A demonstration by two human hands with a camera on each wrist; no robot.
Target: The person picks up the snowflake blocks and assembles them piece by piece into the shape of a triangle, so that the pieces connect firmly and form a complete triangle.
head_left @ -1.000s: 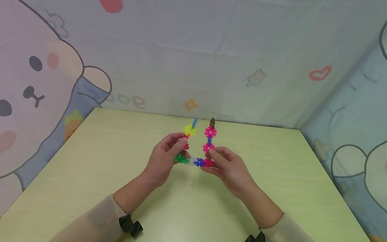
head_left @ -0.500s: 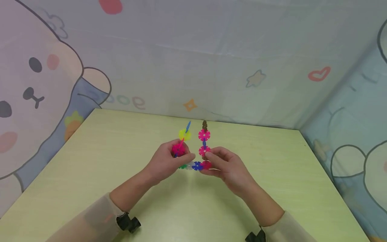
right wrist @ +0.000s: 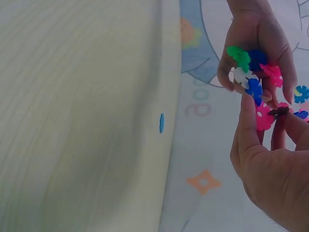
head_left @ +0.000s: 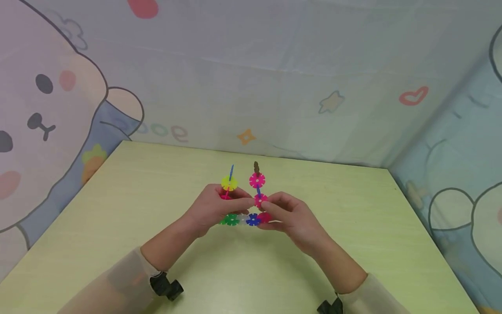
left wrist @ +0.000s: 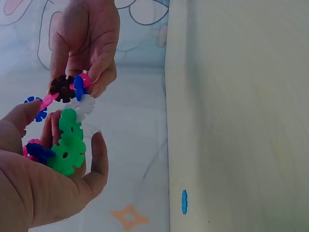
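Note:
A chain of flower-shaped plastic snowflake discs is held up between both hands above the table. In the head view it forms a U: green disc (head_left: 232, 219), clear, dark blue and pink along the bottom. Its left arm rises to a yellow disc (head_left: 229, 183) and a light blue one, the right arm to a pink disc (head_left: 257, 180) and a brown one on top. My left hand (head_left: 204, 213) holds the left arm, its thumb reaching across to the lower pink disc. My right hand (head_left: 300, 218) pinches the lower right corner. The fingers hide some discs.
The pale table (head_left: 353, 235) extends around the hands to a printed cloth wall (head_left: 290, 104) behind. A light blue piece (left wrist: 184, 202) shows edge-on against the tabletop in both wrist views. Black wrist cameras (head_left: 166, 285) sit at the cuffs.
The chain has shifted left and slightly nearer. My left hand has moved along its left side, and its thumb now stretches toward the right arm. My right hand keeps its pinch.

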